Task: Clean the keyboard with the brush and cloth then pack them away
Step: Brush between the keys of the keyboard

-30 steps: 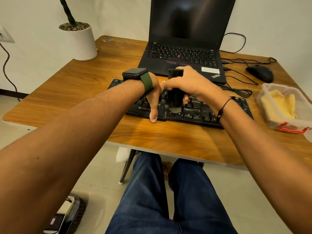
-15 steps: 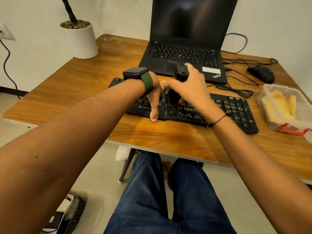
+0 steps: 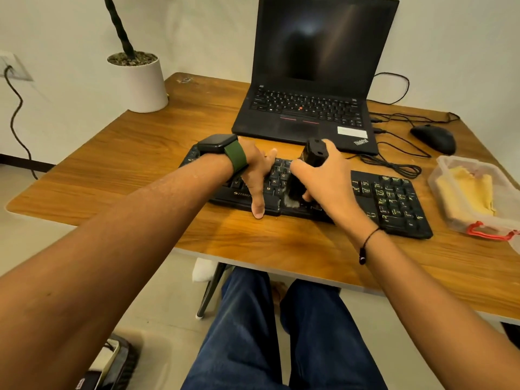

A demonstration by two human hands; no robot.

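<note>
The right hand (image 3: 326,175) has its fingers curled round the black brush (image 3: 309,170), held roughly upright with its pale bristle tips down on the near rows of the keyboard (image 3: 394,204), about the middle of its length. The left hand (image 3: 254,175) lies flat on the keys just beside the brush, fingers straight and spread, thumb reaching over the near edge toward the table (image 3: 135,153) — it grips nothing and seems to be steadying the board. The cloth (image 3: 467,192), yellow and folded, sits in a clear box (image 3: 447,161) well apart to the right, so by my reading the job is in its brushing stage, with wiping and packing away not yet done. The likeliest trouble from here is the keyboard sliding on the smooth wood if the brush is pushed hard while the bracing hand eases off; its cable (image 3: 394,167) coils just behind it, beside the laptop (image 3: 304,128), and a shove that way could snag or tug it. Pressing the bristles too steeply could catch a keycap edge and lift it. Dust flicked forward would land on the table or in the person's lap rather than leave the board — sweeping toward one side would likely keep it manageable. The mouse (image 3: 434,137) looks out of reach of any stroke.
</note>
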